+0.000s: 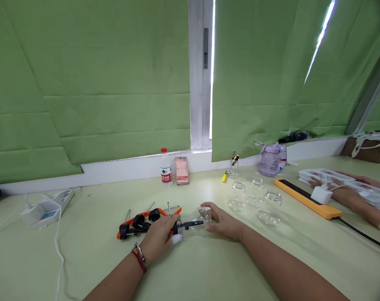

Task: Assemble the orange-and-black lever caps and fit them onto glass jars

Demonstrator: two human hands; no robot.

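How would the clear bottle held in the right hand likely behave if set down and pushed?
The clear bottle would probably roll if laid on its side, since its body looks round. Its shiny, smooth-looking wall may be slippery. The black rod reaching into it might add weight toward the neck.

Head view, single feed. I look from the wearer's head, forward and down across the counter (190, 276); the forearms (280, 261) enter at the bottom edge. The left hand (158, 235) and right hand (224, 223) sit close, below mid-frame. Farther off, the view faces green blinds (114, 75) and a window frame (197, 83). Coverage is wide: it reaches a co-worker's arm (360, 206) at the right edge.
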